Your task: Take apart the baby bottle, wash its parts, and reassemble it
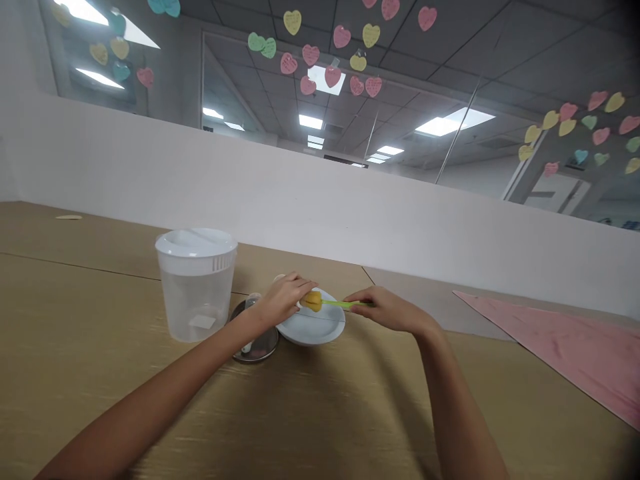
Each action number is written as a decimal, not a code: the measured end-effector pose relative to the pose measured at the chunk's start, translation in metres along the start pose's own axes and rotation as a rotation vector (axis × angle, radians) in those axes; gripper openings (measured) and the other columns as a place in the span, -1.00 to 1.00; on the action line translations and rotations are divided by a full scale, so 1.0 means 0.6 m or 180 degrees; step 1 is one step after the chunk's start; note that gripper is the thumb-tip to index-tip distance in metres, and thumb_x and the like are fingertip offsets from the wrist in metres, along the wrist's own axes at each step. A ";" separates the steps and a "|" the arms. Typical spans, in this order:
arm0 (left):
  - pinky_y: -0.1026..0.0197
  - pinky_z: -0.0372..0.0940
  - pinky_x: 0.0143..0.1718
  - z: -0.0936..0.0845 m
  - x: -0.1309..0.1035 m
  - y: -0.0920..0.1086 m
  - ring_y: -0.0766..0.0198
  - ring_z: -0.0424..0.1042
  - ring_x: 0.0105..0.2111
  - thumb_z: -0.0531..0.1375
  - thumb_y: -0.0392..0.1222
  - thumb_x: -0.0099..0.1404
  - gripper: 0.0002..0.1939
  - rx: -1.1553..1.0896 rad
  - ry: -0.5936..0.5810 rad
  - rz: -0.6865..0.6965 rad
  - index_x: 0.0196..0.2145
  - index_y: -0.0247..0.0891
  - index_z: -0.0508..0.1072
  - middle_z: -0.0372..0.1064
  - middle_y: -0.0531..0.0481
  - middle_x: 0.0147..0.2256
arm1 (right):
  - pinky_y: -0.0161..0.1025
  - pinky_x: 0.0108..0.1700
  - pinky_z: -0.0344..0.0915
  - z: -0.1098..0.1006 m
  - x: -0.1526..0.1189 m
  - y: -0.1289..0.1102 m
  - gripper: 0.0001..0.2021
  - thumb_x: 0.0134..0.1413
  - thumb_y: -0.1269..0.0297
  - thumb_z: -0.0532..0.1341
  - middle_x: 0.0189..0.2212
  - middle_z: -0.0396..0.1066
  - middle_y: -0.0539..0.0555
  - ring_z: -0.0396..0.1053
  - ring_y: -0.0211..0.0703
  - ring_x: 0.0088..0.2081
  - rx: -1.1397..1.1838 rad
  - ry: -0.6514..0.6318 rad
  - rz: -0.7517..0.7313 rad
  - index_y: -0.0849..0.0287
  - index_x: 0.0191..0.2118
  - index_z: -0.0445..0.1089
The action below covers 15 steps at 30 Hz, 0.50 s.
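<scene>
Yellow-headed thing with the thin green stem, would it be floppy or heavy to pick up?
The yellow-headed thing with the thin green stem is probably light, being small beside the right hand. The stem may be stiff, since it looks straight, though a pull could also straighten it. Held there, it might dip at the bulkier yellow end.

Heart-shaped notes dot the glass above a white wall, and a pink sheet lies at right.
</scene>
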<state>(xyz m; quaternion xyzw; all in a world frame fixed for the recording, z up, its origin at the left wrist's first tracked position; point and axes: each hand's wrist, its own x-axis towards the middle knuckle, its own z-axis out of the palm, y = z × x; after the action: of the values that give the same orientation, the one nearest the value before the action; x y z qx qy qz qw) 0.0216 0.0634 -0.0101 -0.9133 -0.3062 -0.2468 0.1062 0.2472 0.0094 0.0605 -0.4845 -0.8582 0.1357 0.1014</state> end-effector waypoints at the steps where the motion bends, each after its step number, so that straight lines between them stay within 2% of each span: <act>1: 0.15 0.19 -0.10 -0.001 0.000 -0.002 0.16 0.23 -0.11 0.12 -0.45 0.10 -0.47 0.0100 -0.0002 -0.0013 0.05 -0.28 0.19 0.33 -0.07 -0.05 | -0.32 -0.39 0.11 -0.008 -0.006 0.004 -0.68 0.06 0.23 0.03 -0.43 0.41 0.02 0.23 -0.24 -0.44 0.0026 -0.0045 0.0027 0.19 -0.20 0.47; 4: 0.13 0.17 -0.10 -0.006 -0.001 -0.010 0.15 0.23 -0.11 0.02 -0.48 0.18 -0.57 0.0505 0.0000 -0.0034 0.01 -0.29 0.24 0.35 -0.12 -0.09 | -0.33 -0.38 0.13 -0.028 -0.027 0.022 -0.67 0.04 0.19 0.05 -0.41 0.39 0.04 0.25 -0.22 -0.40 -0.0006 0.0005 0.0275 0.20 -0.15 0.44; 8: 0.11 0.15 -0.11 -0.017 -0.006 -0.022 0.13 0.25 -0.11 -0.04 -0.53 0.19 -0.53 0.0780 0.0033 -0.0122 0.03 -0.25 0.25 0.36 -0.14 -0.12 | -0.34 -0.41 0.15 -0.039 -0.040 0.055 -0.63 0.08 0.19 0.02 -0.37 0.39 0.10 0.29 -0.20 -0.39 -0.0172 0.0294 0.1046 0.22 -0.04 0.33; 11: 0.09 0.14 -0.06 -0.034 -0.007 -0.016 0.10 0.22 -0.06 0.08 -0.41 0.17 -0.42 0.0362 0.0324 -0.0381 0.15 -0.19 0.09 0.27 -0.12 -0.01 | -0.34 -0.39 0.14 -0.023 -0.019 0.069 -0.71 0.11 0.29 -0.02 -0.29 0.39 0.16 0.33 -0.18 -0.34 -0.0738 0.0350 0.1683 0.24 -0.13 0.34; 13: 0.10 0.13 -0.01 -0.047 -0.006 -0.001 0.10 0.20 -0.01 0.15 -0.25 0.16 -0.30 -0.0181 0.0616 -0.0600 0.21 -0.18 -0.06 0.19 -0.12 0.06 | -0.32 -0.40 0.14 -0.002 0.006 0.073 -0.74 0.09 0.36 -0.02 -0.28 0.39 0.23 0.34 -0.15 -0.34 -0.0835 0.0234 0.1836 0.30 -0.20 0.34; 15: 0.12 0.13 0.01 -0.058 -0.006 0.021 0.11 0.19 0.02 0.16 -0.11 0.15 -0.21 -0.0723 0.0762 -0.0794 0.23 -0.16 -0.17 0.17 -0.11 0.08 | -0.31 -0.46 0.14 0.025 0.032 0.073 -0.73 0.11 0.35 -0.04 -0.32 0.40 0.27 0.35 -0.17 -0.45 -0.0804 0.0032 0.1909 0.35 -0.20 0.32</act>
<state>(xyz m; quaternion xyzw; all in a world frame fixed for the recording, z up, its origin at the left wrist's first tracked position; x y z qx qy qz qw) 0.0134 0.0396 0.0172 -0.8385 -0.3723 -0.3978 0.0068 0.2684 0.0454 0.0325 -0.7252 -0.6868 0.0494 0.0002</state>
